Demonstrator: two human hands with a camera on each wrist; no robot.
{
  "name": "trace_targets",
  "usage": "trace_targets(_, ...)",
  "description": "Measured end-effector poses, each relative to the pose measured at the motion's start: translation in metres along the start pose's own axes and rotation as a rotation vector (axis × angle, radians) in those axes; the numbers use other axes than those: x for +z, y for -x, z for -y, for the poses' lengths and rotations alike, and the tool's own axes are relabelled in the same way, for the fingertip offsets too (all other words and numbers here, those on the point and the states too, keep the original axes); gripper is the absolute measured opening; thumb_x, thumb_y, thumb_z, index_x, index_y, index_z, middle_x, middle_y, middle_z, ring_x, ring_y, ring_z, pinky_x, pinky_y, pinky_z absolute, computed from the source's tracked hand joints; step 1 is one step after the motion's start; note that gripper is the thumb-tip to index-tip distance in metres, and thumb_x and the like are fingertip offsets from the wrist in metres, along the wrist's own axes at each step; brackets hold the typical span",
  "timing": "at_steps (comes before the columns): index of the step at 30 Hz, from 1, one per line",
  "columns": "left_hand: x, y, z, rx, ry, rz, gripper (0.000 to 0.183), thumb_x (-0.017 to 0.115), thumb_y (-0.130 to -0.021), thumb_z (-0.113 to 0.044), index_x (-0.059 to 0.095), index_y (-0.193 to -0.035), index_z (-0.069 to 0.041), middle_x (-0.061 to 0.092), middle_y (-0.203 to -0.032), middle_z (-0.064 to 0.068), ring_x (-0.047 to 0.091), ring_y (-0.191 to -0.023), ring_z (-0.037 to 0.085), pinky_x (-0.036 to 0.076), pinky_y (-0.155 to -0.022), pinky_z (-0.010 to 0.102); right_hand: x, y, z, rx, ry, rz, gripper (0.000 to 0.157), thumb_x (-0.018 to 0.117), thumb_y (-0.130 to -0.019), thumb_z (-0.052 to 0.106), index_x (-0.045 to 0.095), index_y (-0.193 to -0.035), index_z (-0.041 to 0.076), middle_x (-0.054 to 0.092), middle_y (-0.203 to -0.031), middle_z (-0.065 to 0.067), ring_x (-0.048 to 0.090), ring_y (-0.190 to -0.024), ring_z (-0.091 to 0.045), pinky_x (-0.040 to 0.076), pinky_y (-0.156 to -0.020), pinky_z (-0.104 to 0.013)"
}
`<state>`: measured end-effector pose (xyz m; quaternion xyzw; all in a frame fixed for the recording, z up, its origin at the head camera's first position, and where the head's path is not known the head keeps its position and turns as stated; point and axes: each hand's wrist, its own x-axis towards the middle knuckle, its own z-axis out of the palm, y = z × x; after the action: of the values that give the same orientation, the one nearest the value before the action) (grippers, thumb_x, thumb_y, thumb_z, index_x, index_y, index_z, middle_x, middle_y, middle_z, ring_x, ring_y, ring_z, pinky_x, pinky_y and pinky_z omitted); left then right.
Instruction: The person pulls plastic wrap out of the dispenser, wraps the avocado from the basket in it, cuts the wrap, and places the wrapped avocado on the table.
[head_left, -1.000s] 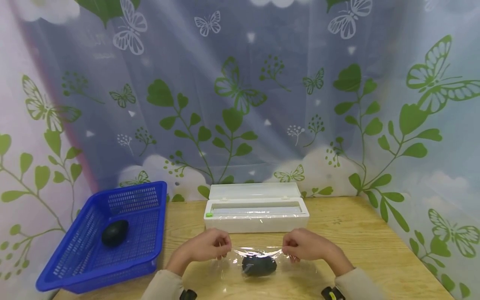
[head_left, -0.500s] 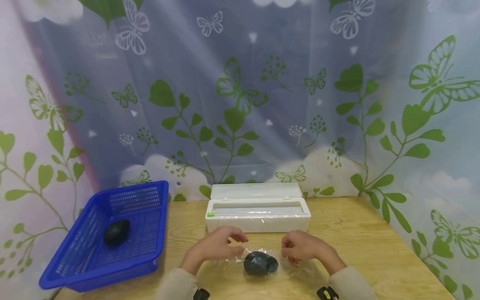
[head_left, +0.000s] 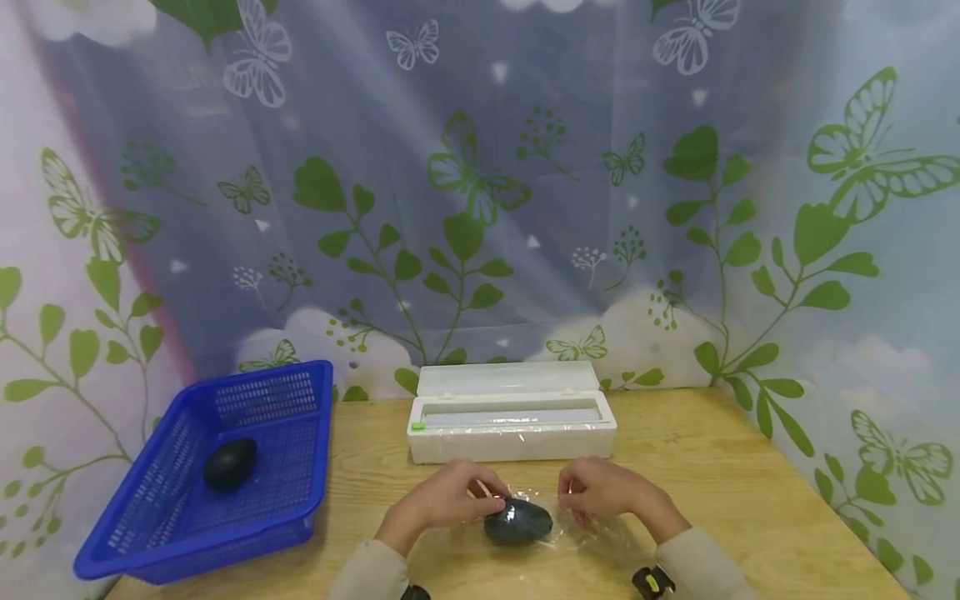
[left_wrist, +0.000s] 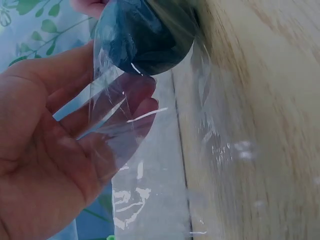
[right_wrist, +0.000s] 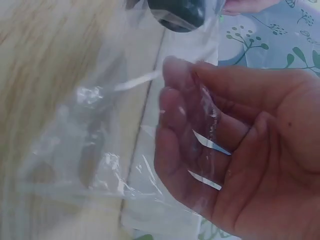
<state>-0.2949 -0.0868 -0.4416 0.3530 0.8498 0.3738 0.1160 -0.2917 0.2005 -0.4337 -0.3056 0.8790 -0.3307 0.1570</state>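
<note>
A dark green avocado (head_left: pixel 517 522) lies on the table under clear cling film (head_left: pixel 600 537), which spreads to both sides of it. My left hand (head_left: pixel 450 497) touches the avocado's left end through the film. In the left wrist view, the left fingers (left_wrist: pixel 145 95) are loosely extended behind the film. To the right, my right hand (head_left: pixel 603 487) pinches the film between thumb and fingertips, apart from the avocado. The right wrist view shows the right fingers (right_wrist: pixel 172 135) bent behind the film.
A blue plastic basket (head_left: pixel 321 450) at the left holds another avocado (head_left: pixel 230 465). Behind the hands stands a white cling film box (head_left: pixel 513 446) with its lid raised and a green slider at its left end. A patterned curtain (head_left: pixel 480 250) hangs behind the wooden table (head_left: pixel 720 467).
My left hand has moved right from the film's edge onto the avocado, its fingers loosening. The film, earlier stretched above the avocado, now lies over it. My right hand has shifted slightly left.
</note>
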Motion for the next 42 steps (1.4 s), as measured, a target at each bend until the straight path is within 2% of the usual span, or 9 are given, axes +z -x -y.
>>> trace_targets(9,0.001,-0.005,-0.005,-0.018,-0.020,-0.002,0.016,0.070,-0.099,-0.019,0.080,-0.110,-0.013,0.079,-0.109,0.001,0.069,-0.088,0.007,0.056,-0.077,0.020,-0.013,0.009,0.005,-0.141,0.177,-0.126,0.005,0.072,-0.091,0.001,0.070,-0.093,0.005,0.070,-0.082,0.000,0.060,-0.074,-0.001,0.054,-0.067,-0.021)
trace_targets(15,0.001,-0.005,-0.004,-0.020,-0.021,0.017,0.017,0.069,-0.100,-0.021,0.080,-0.111,-0.015,0.079,-0.112,0.000,0.070,-0.088,0.007,0.056,-0.078,0.020,-0.014,0.016,0.007,-0.140,0.234,-0.229,0.009,0.076,-0.088,0.001,0.070,-0.094,0.004,0.072,-0.090,-0.005,0.064,-0.080,-0.011,0.056,-0.072,-0.025)
trace_targets(18,0.001,-0.005,-0.002,-0.011,-0.026,0.023,0.017,0.068,-0.101,-0.022,0.079,-0.111,-0.015,0.079,-0.114,0.000,0.071,-0.092,0.009,0.056,-0.081,0.021,-0.011,0.015,0.014,-0.190,0.266,-0.266,0.010,0.079,-0.088,0.004,0.071,-0.095,0.006,0.073,-0.093,-0.006,0.066,-0.083,-0.016,0.058,-0.076,-0.030)
trace_targets(22,0.002,-0.005,-0.001,0.003,-0.029,0.020,0.016,0.068,-0.101,-0.021,0.079,-0.110,-0.015,0.079,-0.112,0.001,0.071,-0.095,0.011,0.056,-0.084,0.022,-0.004,0.012,0.029,-0.280,0.245,-0.239,0.010,0.080,-0.088,0.007,0.073,-0.096,0.008,0.075,-0.094,-0.004,0.068,-0.085,-0.017,0.059,-0.077,-0.032)
trace_targets(24,0.002,-0.005,-0.001,0.006,-0.022,0.016,0.016,0.068,-0.101,-0.021,0.079,-0.110,-0.014,0.079,-0.110,0.001,0.071,-0.094,0.011,0.056,-0.084,0.023,0.000,0.010,0.034,-0.283,0.218,-0.192,0.011,0.080,-0.089,0.008,0.074,-0.098,0.008,0.075,-0.095,-0.003,0.069,-0.085,-0.014,0.060,-0.075,-0.030)
trace_targets(29,0.002,-0.004,0.001,-0.003,-0.017,0.010,0.018,0.066,-0.102,-0.021,0.079,-0.112,-0.014,0.078,-0.109,0.003,0.071,-0.093,0.009,0.057,-0.082,0.023,0.010,0.003,0.041,-0.213,0.171,-0.093,0.021,0.082,-0.088,0.010,0.075,-0.108,0.008,0.077,-0.106,-0.005,0.072,-0.089,-0.017,0.060,-0.073,-0.026)
trace_targets(36,0.004,-0.003,-0.001,-0.002,-0.069,-0.069,0.021,0.070,-0.099,-0.020,0.076,-0.118,-0.012,0.075,-0.119,0.003,0.067,-0.114,0.022,0.058,-0.092,0.036,0.018,-0.003,0.041,-0.144,0.124,-0.026,0.035,0.081,-0.088,0.009,0.072,-0.122,0.006,0.074,-0.120,-0.008,0.071,-0.101,-0.023,0.060,-0.075,-0.027)
trace_targets(39,0.004,-0.005,-0.004,0.039,-0.097,-0.113,0.021,0.074,-0.095,-0.014,0.075,-0.116,-0.008,0.074,-0.115,0.006,0.067,-0.105,0.021,0.058,-0.087,0.035,0.020,-0.005,0.039,-0.136,0.115,-0.022,0.038,0.080,-0.087,0.008,0.071,-0.123,0.005,0.074,-0.122,-0.009,0.072,-0.103,-0.024,0.059,-0.075,-0.025)
trace_targets(42,0.003,-0.005,-0.007,0.057,-0.097,-0.106,0.016,0.076,-0.093,-0.013,0.077,-0.109,-0.009,0.076,-0.106,0.004,0.067,-0.091,0.013,0.057,-0.080,0.026,0.020,-0.006,0.037,-0.129,0.102,-0.025,0.040,0.081,-0.086,0.008,0.071,-0.125,0.005,0.073,-0.123,-0.010,0.072,-0.103,-0.025,0.058,-0.075,-0.023)
